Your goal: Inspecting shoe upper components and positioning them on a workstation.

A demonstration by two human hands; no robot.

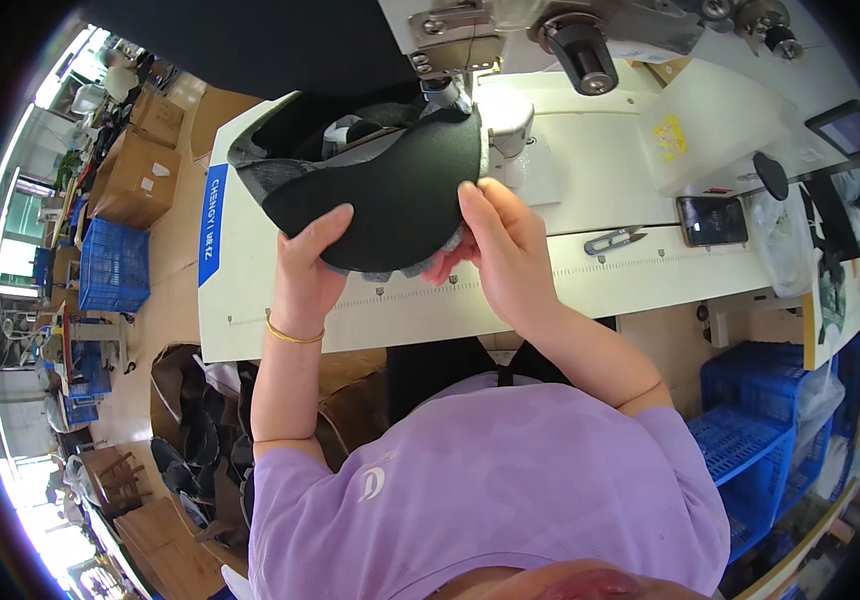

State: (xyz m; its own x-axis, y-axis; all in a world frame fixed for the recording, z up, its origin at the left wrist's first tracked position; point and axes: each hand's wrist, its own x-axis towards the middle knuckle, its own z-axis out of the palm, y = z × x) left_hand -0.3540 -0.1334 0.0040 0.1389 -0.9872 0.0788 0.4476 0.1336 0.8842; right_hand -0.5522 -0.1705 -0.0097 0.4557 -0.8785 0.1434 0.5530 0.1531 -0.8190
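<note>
A dark cap [390, 195] with a black curved brim and grey fabric lies under the sewing machine's presser foot [442, 95]. The brim faces me, and its far edge reaches the foot. My left hand [312, 262] grips the brim's near left side, thumb on top and fingers hidden beneath. At the right edge my right hand [503, 240] pinches the brim between thumb and fingers, next to a scalloped grey fabric edge. The needle tip is too small to make out.
Thread snips [614, 240] and a dark phone [712, 220] lie on the white sewing table [570, 275], right of my hands. Blue crates [750, 440] stand at the lower right. Dark pieces fill a carton [205, 450] on the left floor, below a blue basket [115, 265].
</note>
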